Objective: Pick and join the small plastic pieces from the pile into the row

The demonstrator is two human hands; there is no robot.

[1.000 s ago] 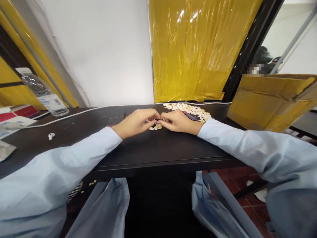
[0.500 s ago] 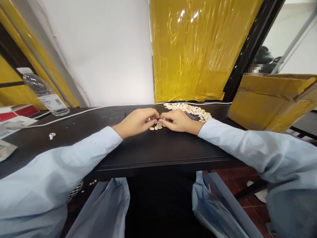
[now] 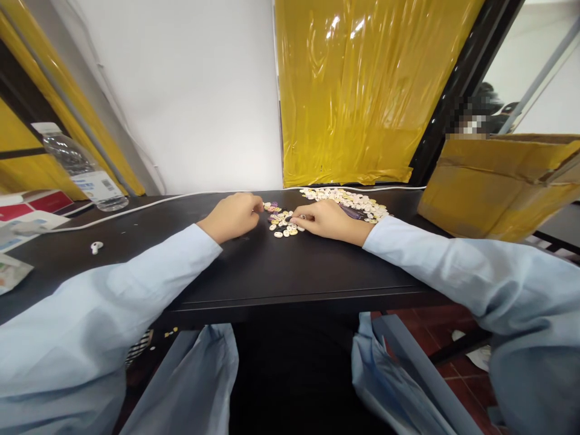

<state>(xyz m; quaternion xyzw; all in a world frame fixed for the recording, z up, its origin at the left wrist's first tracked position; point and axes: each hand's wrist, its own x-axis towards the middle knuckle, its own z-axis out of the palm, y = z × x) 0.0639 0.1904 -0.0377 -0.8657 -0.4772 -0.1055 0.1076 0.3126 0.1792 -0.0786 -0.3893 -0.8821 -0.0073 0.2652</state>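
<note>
The right hand (image 3: 327, 220) has its thumb and forefinger together on a small dark piece (image 3: 289, 220), above the near end of the small pale pieces (image 3: 278, 234). The left hand (image 3: 234, 215) curls just beside them (its grip cannot be told). Bare tabletop (image 3: 281, 269) extends to the near edge; rightward, beyond the right forearm, stands a cardboard box (image 3: 492, 190).

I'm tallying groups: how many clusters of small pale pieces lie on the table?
2: the smaller cluster, between the left hand and right hand, and the larger cluster, beyond the right hand, which may hide some pieces.
</note>
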